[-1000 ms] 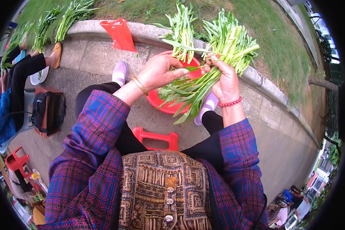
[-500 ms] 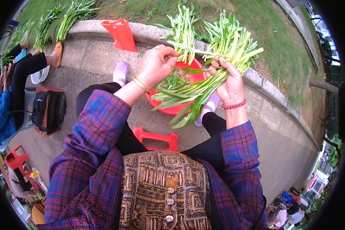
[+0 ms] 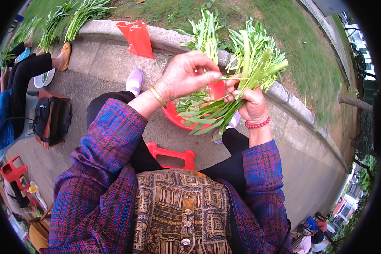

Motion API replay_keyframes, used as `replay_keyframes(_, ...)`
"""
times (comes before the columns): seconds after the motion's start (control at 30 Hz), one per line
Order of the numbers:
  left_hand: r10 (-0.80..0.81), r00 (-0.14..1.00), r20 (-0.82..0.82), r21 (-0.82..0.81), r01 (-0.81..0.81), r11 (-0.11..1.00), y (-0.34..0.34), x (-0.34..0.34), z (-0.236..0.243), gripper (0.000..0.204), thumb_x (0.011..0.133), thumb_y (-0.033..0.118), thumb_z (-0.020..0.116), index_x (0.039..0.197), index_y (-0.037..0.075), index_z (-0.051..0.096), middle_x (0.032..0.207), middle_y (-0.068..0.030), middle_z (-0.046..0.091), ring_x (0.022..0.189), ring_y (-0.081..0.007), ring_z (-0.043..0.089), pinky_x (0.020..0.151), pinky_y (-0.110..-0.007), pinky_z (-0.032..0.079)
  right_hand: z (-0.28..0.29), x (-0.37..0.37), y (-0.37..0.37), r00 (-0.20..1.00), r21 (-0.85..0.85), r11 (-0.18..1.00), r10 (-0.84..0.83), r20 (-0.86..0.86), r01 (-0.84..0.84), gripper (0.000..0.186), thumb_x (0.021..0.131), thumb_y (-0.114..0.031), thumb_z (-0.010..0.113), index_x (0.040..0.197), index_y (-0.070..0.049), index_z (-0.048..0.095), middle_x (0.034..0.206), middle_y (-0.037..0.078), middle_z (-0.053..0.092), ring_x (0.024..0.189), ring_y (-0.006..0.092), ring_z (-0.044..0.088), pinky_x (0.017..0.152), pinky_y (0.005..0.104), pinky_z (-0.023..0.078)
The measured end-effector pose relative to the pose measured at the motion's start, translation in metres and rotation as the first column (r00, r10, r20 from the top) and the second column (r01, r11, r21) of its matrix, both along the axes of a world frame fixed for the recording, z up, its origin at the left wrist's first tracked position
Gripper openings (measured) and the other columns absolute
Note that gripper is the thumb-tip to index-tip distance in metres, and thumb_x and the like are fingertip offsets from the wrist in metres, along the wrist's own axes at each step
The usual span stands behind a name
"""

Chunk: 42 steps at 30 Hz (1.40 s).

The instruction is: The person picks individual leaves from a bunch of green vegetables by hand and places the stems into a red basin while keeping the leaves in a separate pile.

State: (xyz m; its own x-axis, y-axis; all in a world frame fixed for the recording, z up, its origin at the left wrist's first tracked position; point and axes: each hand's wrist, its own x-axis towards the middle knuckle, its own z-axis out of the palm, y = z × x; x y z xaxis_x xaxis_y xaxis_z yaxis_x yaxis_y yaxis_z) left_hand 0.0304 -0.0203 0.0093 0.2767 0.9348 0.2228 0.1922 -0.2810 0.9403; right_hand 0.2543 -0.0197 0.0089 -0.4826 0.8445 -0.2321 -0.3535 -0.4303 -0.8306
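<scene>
My right hand (image 3: 252, 103) is closed around a bunch of long-leafed water spinach (image 3: 218, 112), its thick pale stem ends pointing up and right and its leaves hanging down-left. My left hand (image 3: 188, 76) pinches a thin green stem (image 3: 232, 78) that runs across to the bunch beside my right fingers. Below both hands sits a red basin (image 3: 173, 115) with loose green leaves (image 3: 188, 103) in it, partly hidden by the greens. Two more bundles of greens lie on the curb just beyond, one upright bundle (image 3: 206, 34) and one fuller bundle (image 3: 258, 40) behind my right hand.
A red plastic bag (image 3: 136, 39) leans on the concrete curb (image 3: 101, 30). Nearer me is a red stool (image 3: 173, 154). To the left, a black bag (image 3: 51, 118) stands near another seated person (image 3: 4, 118), with more greens (image 3: 86, 15) on the grass.
My left hand has moved right, closer to my right hand, and now pinches a thin stem by the bunch. The bunch has tilted, with its stem ends nearer the camera.
</scene>
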Motion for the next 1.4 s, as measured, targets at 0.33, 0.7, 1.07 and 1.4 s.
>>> replay_keyframes(0.33, -0.108, 0.993, -0.039, -0.179, 0.1, 0.979, -0.001, -0.002, -0.015, 0.012, 0.085, 0.013, 0.068, 0.091, 0.002, 0.069, 0.075, 0.0018, 0.061, 0.069, -0.0054, 0.052, 0.061, -0.024, 0.044, 0.005, -0.009, -0.001, 0.976, 0.041, 0.98, -0.198, 0.085, 0.195, 0.016, 0.084, -0.005, 0.056, 0.098, 0.002, 0.062, 0.075, 0.006, 0.061, 0.061, 0.0142, 0.057, 0.06, 0.0296, 0.05)
replay_keyframes(0.7, -0.149, 0.964, 0.222, -0.587, 0.254, 0.769, -0.002, -0.003, -0.015, 0.024, 0.091, 0.017, 0.059, 0.111, 0.003, 0.064, 0.086, -0.0005, 0.068, 0.071, -0.0027, 0.058, 0.062, -0.017, 0.045, -0.002, 0.013, 0.012, 0.93, 0.084, 0.935, -0.352, 0.102, 0.345, 0.016, 0.089, -0.01, 0.056, 0.1, 0.0, 0.062, 0.076, 0.007, 0.06, 0.063, 0.0155, 0.057, 0.06, 0.0339, 0.05)
replay_keyframes(1.07, -0.122, 0.944, 0.308, -0.561, 0.284, 0.778, -0.004, -0.016, -0.012, 0.032, 0.09, 0.008, 0.058, 0.121, 0.0, 0.056, 0.097, -0.0055, 0.067, 0.082, -0.008, 0.061, 0.075, -0.021, 0.049, 0.006, 0.031, 0.017, 0.899, 0.05, 0.901, -0.433, 0.067, 0.431, 0.016, 0.089, -0.012, 0.057, 0.098, 0.0, 0.061, 0.076, 0.005, 0.058, 0.063, 0.0156, 0.055, 0.062, 0.0339, 0.048)
replay_keyframes(1.4, -0.041, 0.998, -0.055, -0.344, 0.02, 0.939, -0.001, -0.012, -0.021, 0.02, 0.093, 0.017, 0.06, 0.091, -0.001, 0.068, 0.073, -0.0008, 0.065, 0.067, -0.0052, 0.058, 0.062, -0.022, 0.049, 0.002, 0.031, 0.02, 0.874, -0.063, 0.872, -0.487, -0.008, 0.485, 0.01, 0.089, -0.01, 0.054, 0.094, -0.002, 0.058, 0.076, 0.006, 0.059, 0.062, 0.0159, 0.055, 0.06, 0.0345, 0.049)
